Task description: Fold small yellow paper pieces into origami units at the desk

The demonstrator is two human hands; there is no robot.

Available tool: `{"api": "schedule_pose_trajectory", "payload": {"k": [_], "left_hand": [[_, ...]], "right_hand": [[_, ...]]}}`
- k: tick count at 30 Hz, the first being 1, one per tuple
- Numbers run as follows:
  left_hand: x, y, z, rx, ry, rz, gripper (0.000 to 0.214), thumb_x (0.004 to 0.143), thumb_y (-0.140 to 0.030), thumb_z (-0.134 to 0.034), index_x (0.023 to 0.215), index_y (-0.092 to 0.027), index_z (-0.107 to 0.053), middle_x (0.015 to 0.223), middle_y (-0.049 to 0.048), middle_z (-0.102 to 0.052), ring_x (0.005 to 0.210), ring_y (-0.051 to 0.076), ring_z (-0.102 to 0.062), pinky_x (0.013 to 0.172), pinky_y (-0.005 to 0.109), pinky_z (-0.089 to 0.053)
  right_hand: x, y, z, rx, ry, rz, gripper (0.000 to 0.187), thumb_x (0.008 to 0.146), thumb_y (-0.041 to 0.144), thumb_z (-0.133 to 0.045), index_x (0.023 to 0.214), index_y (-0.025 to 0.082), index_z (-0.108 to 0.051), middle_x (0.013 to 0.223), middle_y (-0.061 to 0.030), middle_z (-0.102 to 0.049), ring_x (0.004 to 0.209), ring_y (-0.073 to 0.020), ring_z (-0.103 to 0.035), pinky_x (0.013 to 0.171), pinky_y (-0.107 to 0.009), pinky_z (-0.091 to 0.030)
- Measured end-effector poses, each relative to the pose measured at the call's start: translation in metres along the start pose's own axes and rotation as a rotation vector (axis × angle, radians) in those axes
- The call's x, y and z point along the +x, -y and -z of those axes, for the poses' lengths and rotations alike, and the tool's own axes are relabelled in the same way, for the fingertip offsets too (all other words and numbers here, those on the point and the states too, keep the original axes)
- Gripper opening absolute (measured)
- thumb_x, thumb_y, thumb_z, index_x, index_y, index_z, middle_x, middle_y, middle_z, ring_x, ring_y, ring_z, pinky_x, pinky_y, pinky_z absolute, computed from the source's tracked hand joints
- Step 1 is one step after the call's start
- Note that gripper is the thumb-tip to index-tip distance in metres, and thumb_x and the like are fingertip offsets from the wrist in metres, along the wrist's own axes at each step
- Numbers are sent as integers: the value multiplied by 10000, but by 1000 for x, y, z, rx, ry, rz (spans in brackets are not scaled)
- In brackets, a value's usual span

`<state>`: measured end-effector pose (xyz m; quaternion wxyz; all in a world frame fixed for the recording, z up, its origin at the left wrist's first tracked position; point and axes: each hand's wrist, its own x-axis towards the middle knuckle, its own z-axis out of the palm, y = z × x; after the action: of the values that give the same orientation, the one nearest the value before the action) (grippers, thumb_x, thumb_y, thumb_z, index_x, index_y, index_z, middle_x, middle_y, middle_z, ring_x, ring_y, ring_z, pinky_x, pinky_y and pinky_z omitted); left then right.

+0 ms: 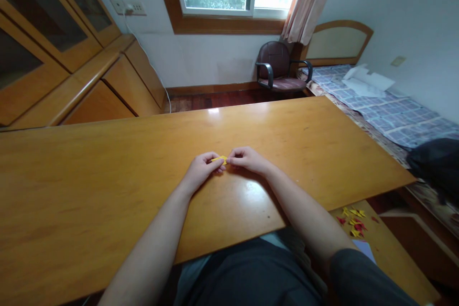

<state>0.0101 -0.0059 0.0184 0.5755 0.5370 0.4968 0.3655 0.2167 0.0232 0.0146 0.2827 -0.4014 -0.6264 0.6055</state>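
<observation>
Head view: your table stretched before you, the bed to its right and a chair past its far edge. A lower board, near your right elbow, held red and yellow folded pieces. Over the table, your left hand and right hand pinched opposite ends of a yellow piece, partly hiding it. You seemed mid-fold; the next move likely called for careful, steady fingertip pressure.

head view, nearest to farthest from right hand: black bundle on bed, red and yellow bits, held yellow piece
1. Yellow piece, at the right hand
2. Red and yellow bits, lower right
3. Black bundle, far right, on the bed
</observation>
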Motion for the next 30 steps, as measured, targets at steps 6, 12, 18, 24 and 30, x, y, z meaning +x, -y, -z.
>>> {"api": "schedule_pose_trajectory", "payload": {"k": [6, 12, 18, 24, 30], "left_hand": [[2, 4, 3, -45, -19, -6, 337, 718, -476, -785, 755, -157, -683, 725, 66, -753, 615, 160, -654, 622, 265, -495], [1, 2, 4, -55, -24, 7, 331, 710, -467, -790, 753, -155, -686, 720, 61, -753, 601, 150, -642, 611, 255, -488], [4, 4, 11, -116, -107, -6, 306, 713, -445, -784, 731, -159, -677, 708, 51, -746, 589, 139, -631, 595, 242, -481], [1, 1, 11, -110, -108, 6, 300, 712, -446, -782, 729, -165, -677, 700, 45, -742, 597, 143, -633, 606, 244, -488], [1, 1, 9, -50, -90, -9, 338, 716, -496, -769, 747, -171, -683, 726, 50, -751, 624, 162, -642, 630, 260, -495]], "right_hand": [[0, -1, 1, 30, -52, -24, 254, 713, 381, -701, 734, 129, -672, 603, 22, -599, 573, -104, -503, 569, -229, -350], [0, 1, 1, 53, -67, -19, 207, 685, 330, -698, 724, 128, -679, 621, 11, -630, 593, -112, -536, 592, -229, -378], [-1, -5, 13, 95, -85, -42, 263, 712, 384, -723, 749, 126, -690, 614, 3, -623, 588, -112, -540, 583, -230, -385], [-2, -3, 14, 78, -88, -21, 344, 740, 457, -731, 806, 120, -703, 644, -3, -632, 602, -110, -542, 577, -227, -390], [-2, 1, 6, 32, -85, -6, 374, 758, 490, -712, 856, 129, -708, 675, -6, -648, 626, -123, -564, 582, -232, -412]]}}
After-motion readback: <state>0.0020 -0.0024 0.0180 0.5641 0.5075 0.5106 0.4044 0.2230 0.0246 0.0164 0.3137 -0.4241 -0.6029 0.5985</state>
